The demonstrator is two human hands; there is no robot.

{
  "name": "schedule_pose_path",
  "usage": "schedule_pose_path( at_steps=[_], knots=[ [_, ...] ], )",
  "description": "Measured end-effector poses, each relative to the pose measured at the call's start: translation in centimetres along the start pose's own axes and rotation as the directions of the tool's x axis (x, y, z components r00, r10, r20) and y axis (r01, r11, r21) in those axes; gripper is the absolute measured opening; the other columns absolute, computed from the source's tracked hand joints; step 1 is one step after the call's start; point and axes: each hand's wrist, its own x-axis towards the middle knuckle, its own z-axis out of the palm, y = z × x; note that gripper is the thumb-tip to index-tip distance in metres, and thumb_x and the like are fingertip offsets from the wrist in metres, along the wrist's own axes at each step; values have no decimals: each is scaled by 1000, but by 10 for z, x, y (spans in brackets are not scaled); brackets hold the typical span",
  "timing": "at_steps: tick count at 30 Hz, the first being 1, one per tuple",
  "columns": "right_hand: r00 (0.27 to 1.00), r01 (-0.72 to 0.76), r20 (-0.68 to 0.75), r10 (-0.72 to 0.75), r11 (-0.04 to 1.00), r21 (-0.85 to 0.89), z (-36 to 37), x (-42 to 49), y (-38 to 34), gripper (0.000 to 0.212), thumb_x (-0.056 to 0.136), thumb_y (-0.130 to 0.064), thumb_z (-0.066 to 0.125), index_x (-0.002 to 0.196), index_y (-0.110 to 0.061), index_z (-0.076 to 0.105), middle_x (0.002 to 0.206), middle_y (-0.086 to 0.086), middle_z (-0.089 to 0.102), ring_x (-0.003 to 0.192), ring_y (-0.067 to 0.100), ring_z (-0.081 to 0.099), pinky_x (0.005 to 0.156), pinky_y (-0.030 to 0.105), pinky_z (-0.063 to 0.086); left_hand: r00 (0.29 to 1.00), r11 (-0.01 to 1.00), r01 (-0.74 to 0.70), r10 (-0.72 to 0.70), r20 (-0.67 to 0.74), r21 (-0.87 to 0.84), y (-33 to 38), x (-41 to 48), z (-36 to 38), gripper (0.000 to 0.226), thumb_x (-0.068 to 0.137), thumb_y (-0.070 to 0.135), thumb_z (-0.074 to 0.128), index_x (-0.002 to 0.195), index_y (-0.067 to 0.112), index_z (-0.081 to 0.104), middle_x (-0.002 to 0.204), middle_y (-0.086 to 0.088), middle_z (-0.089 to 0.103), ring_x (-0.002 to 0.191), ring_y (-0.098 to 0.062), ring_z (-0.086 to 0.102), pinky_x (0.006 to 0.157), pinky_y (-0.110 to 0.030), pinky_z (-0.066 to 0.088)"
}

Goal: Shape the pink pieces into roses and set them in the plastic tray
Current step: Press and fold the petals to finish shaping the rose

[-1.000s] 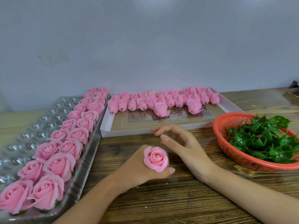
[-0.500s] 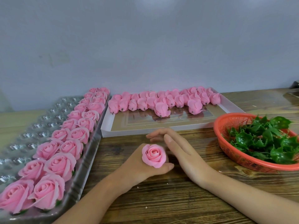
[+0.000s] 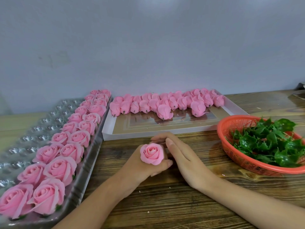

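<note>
My left hand (image 3: 145, 167) grips a pink rose (image 3: 152, 153) at its base, bloom facing up, above the wooden table. My right hand (image 3: 179, 156) lies just right of it, fingers straight and together, their tips reaching behind the rose and touching its side. The clear plastic tray (image 3: 24, 129) lies at the left, with two rows of finished pink roses (image 3: 66, 154) along its right side and vacant cups to the left. Unshaped pink pieces (image 3: 165, 103) lie in a row at the back of a flat white box (image 3: 165, 131).
A red plastic basket (image 3: 247, 161) holding green leaf pieces (image 3: 270, 141) stands at the right on the wooden table (image 3: 165, 204). A grey wall rises behind the table. A dark object (image 3: 301, 90) shows at the far right edge.
My right hand went from loosely curled and apart to straight fingers closing in against the rose. The rose and my left hand have shifted slightly left.
</note>
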Motion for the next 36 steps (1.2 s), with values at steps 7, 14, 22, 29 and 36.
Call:
schedule_pose_path(
  at_steps=[7,14,22,29,36],
  knots=[
    [999,28,49,-20,985,-168,5,-3,-1,40,103,-43,28,120,-22,58,107,-9,66,105,10,62,91,31,48,997,983,-3,19,-81,185,-6,3,7,23,75,7,77,78,24,62,71,13,66,75,-3,61,70,-11,47],
    [997,-49,-57,47,998,-40,1,0,4,36,106,-33,30,114,-18,61,102,-4,68,99,6,64,87,22,49,996,996,13,-5,-85,86,-1,0,4,31,80,12,74,61,35,65,58,13,61,64,-4,58,77,-26,49],
    [994,108,60,-96,966,-236,6,-6,0,48,102,-53,25,130,-24,51,117,-14,61,114,7,58,95,24,46,981,996,46,-30,-194,76,-2,2,9,14,78,8,74,80,20,68,73,3,69,74,-9,66,74,-26,53],
    [997,81,3,-83,969,-232,6,-6,-1,45,100,-47,24,134,-28,47,120,-17,59,118,0,55,98,18,44,959,993,79,-52,-277,87,-2,3,14,17,77,9,76,91,13,68,85,-3,71,83,-12,66,79,-25,55],
    [998,65,31,-59,964,-257,7,-5,-2,48,98,-46,25,135,-24,48,122,-13,61,116,-1,55,97,17,44,956,991,76,-42,-289,108,2,2,16,11,79,5,73,89,5,69,84,-11,71,84,-21,66,83,-38,55]
  ],
)
